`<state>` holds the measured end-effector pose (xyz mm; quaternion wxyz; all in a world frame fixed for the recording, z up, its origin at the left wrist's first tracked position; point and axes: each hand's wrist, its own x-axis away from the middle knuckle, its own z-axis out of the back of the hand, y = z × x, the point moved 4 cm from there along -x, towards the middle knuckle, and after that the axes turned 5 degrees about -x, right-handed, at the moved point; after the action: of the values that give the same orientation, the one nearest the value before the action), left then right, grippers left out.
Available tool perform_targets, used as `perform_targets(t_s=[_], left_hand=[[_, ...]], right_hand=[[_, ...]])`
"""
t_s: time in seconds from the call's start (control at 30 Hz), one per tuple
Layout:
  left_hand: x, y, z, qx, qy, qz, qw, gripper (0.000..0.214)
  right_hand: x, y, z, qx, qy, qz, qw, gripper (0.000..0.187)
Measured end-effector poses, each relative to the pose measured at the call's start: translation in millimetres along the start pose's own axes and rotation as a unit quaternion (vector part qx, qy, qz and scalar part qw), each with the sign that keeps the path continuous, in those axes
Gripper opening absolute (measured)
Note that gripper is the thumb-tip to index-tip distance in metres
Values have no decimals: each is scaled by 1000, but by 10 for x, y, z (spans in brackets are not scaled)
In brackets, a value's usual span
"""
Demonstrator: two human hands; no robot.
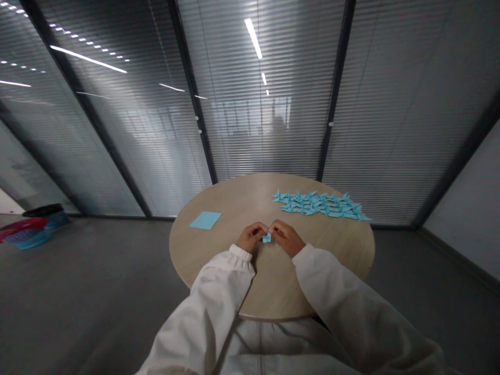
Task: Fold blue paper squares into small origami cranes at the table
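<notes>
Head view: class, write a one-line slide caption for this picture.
Left hand and right hand pinch small blue folded paper over a round wooden table, near blue origami cranes.

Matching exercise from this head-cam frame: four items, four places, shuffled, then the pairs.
Items
1. Flat light-blue paper square
2. Rows of folded light-blue paper cranes
3. Small folded light-blue paper piece
4. Red and blue plastic baskets

Places
A. Pinched between the left hand and right hand
B. On the grey floor, off to the view's left
C. Far side of the round light-wood table, toward the view's right
D. On that table, left of the hands in view

Pairs: 1-D, 2-C, 3-A, 4-B
</notes>
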<state>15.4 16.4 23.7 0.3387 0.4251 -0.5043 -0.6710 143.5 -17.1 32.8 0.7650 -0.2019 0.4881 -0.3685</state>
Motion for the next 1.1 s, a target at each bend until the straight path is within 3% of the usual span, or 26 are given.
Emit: perform_targets(t_s=[0.2, 0.5, 0.77, 1.1], left_hand=[[-6, -15, 10, 13, 20, 28, 999, 44], [-5, 2, 30, -12, 37, 17, 999, 47], [12, 74, 21, -11, 41, -10, 999, 45], [7, 60, 29, -21, 47, -9, 999, 44]], right_hand=[[16, 50, 7, -34, 19, -37, 999, 20], [33, 111, 63, -108, 66, -112, 986, 34], [36, 126, 65, -92, 64, -104, 988, 35], [34, 42, 23, -61, 16, -68, 996, 29]])
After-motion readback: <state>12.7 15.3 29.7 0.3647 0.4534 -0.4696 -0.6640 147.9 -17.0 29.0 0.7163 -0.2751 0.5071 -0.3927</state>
